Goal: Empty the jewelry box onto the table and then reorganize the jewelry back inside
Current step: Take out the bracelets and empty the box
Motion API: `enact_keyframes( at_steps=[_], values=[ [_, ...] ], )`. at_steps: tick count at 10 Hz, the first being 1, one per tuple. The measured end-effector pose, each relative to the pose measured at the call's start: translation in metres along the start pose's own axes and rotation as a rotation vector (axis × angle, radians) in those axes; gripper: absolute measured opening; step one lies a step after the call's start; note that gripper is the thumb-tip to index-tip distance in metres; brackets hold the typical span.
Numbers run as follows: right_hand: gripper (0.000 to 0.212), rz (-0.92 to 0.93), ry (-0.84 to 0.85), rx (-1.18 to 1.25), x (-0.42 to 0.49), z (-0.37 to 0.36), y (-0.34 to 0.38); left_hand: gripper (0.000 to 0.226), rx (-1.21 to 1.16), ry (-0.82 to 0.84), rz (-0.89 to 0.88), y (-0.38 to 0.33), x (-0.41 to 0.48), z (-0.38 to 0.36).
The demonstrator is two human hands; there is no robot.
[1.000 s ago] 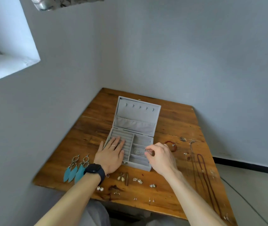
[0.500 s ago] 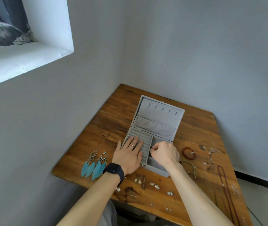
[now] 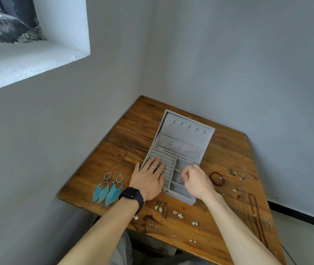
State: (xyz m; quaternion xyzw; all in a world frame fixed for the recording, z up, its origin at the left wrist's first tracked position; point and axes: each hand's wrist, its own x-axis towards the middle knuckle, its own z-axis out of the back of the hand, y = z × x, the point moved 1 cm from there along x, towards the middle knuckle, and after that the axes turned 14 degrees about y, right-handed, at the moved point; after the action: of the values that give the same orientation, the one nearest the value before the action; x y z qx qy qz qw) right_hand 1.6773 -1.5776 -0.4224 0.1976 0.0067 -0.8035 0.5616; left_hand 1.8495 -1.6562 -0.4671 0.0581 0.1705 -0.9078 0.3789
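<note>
The scene is seen from one head-worn wide-angle camera, angled forward and down, close above a worn brown wooden table (image 3: 228, 150) in a corner.

Plain home room: wooden table (image 3: 133, 142), window sill (image 3: 28, 60).

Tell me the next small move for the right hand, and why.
Probably lift the silver chain out of the jewelry box: the right hand appears to pinch it, the left hand presses the box steady, and the rest lies on the table.
</note>
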Motion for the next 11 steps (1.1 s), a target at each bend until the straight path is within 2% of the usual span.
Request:
enact_keyframes(
  at_steps=[3,4,5,7,9,10,11],
  values=[
    [0.015,-0.012,-0.12,-0.056,-0.001,-0.003,0.002,0.055,-0.001,-0.001,0.005,-0.002,0.0,0.0],
    [0.019,-0.04,-0.108,-0.1,0.002,-0.007,0.008,0.055,-0.004,-0.005,0.004,-0.001,0.0,0.002],
    [0.026,-0.048,-0.02,-0.158,0.004,-0.01,0.008,0.055,-0.002,-0.006,0.005,-0.001,0.0,0.0],
    [0.014,0.022,0.019,0.166,-0.009,0.012,-0.003,0.055,-0.015,-0.013,-0.004,0.0,0.0,0.0],
    [0.013,0.058,-0.031,0.379,-0.039,0.047,-0.004,0.055,-0.033,0.023,-0.024,0.001,-0.001,0.003],
    [0.013,0.072,-0.073,0.419,-0.055,0.058,-0.001,0.056,-0.091,0.092,-0.023,0.002,0.0,0.009],
    [0.012,0.104,-0.084,0.434,-0.072,0.065,0.001,0.058,-0.254,0.055,-0.071,-0.01,-0.004,0.03]
  ],
)
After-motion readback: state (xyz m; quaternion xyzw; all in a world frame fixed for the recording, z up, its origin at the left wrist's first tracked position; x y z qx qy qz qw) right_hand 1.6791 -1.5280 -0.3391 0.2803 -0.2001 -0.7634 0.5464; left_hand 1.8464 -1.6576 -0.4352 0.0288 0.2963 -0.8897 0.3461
